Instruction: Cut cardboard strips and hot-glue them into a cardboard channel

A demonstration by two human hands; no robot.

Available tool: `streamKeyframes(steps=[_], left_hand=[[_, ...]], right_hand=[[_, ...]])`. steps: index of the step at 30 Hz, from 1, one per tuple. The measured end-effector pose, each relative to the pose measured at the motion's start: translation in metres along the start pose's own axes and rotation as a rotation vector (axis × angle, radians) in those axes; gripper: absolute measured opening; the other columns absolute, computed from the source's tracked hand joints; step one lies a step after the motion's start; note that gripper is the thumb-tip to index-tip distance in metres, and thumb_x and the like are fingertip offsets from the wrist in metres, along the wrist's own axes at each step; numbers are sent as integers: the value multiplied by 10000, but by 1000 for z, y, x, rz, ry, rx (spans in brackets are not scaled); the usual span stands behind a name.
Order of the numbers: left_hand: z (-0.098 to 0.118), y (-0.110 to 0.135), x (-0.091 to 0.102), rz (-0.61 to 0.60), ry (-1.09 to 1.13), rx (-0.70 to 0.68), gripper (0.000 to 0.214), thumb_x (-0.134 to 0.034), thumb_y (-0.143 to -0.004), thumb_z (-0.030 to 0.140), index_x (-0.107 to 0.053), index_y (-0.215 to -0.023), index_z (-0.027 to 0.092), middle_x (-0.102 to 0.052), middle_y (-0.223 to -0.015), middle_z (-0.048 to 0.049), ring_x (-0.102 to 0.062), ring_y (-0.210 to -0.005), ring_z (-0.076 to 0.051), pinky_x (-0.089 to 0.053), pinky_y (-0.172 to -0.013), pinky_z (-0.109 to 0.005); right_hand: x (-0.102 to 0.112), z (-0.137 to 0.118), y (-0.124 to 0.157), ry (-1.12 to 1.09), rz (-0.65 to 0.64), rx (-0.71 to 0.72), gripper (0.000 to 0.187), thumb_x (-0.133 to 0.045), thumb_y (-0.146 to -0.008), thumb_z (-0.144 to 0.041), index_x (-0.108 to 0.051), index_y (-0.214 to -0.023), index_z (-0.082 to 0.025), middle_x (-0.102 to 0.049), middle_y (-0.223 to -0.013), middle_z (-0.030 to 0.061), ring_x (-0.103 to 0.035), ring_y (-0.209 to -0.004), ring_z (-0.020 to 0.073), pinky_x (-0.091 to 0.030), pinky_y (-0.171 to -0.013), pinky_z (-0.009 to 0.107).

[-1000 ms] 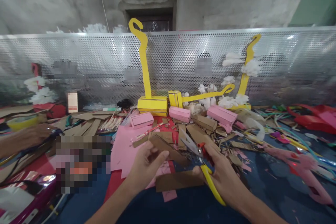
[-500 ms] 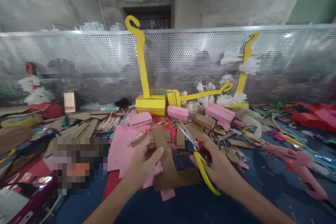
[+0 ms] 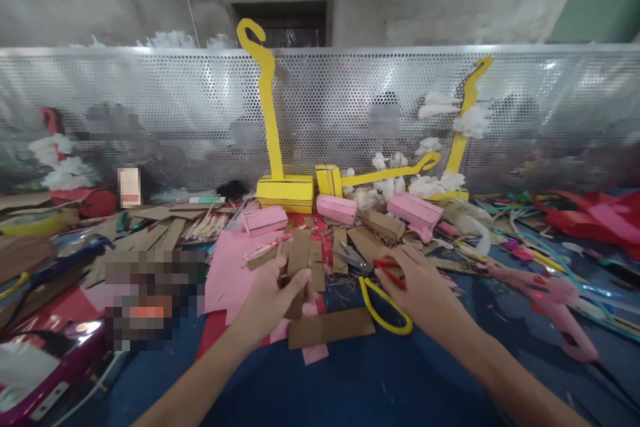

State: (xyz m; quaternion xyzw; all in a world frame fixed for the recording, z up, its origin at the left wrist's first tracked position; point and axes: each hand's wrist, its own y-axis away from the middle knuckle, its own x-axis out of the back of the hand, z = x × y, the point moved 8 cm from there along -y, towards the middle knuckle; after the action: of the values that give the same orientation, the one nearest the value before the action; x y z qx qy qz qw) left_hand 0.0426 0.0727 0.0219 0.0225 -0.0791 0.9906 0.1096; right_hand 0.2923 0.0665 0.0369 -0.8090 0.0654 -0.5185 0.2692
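Observation:
My left hand (image 3: 264,301) pinches a short brown cardboard strip (image 3: 300,255) between thumb and fingers, holding it upright over the middle of the table. In my right hand (image 3: 425,297) are scissors (image 3: 365,267) with one red and one yellow handle. Their blades stand apart and point left, a little to the right of the held strip. A second cardboard strip (image 3: 332,329) lies flat on the table below both hands. Pink sheets (image 3: 225,273) lie under and beside my left hand. Pink-covered boxes (image 3: 265,220) sit just beyond the hands.
A yellow hook-shaped stand (image 3: 273,127) rises from a yellow box base at the back, before a perforated metal panel (image 3: 325,93). To the right lies a pink glue gun (image 3: 550,300). Cardboard scraps (image 3: 155,247) clutter the left; red material (image 3: 590,220) is at far right.
My left hand has lifted the cardboard strip, which lay across the other strip. My right hand has turned the scissors, so the blades point more to the left.

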Motion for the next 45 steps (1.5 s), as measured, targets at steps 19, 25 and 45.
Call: streamKeyframes(steps=[19,25,45], left_hand=[[15,-2,9,-35,-338,-147,243,-665,-891,312,-719,-1070,155,-773,-1027,-109,-731,-866,-250,-580,-738,-340],[14,-8,24,78,-309,-188,308,-642,-922,383,-704,-1122,157,-776,-970,-79,-726,-768,-231,-592,-710,-348],[25,2,0,-109,-671,-202,159,-604,-945,301,-724,-948,197,-744,-861,-11,-658,-737,-174,-475,-659,-273]], right_hand=[[-33,-80,33,-233,-510,311,386,-725,-939,-312,-614,-1306,-278,-669,-1253,43,-599,-1192,250,-445,-1052,400],[-37,-95,40,-62,-387,547,298,-543,-1008,-156,-613,-1297,-176,-726,-1076,99,-670,-1004,251,-536,-905,374],[-9,-43,20,-418,-33,124,301,-570,-1000,-269,-518,-1296,-273,-659,-1195,72,-643,-1110,233,-518,-973,380]])
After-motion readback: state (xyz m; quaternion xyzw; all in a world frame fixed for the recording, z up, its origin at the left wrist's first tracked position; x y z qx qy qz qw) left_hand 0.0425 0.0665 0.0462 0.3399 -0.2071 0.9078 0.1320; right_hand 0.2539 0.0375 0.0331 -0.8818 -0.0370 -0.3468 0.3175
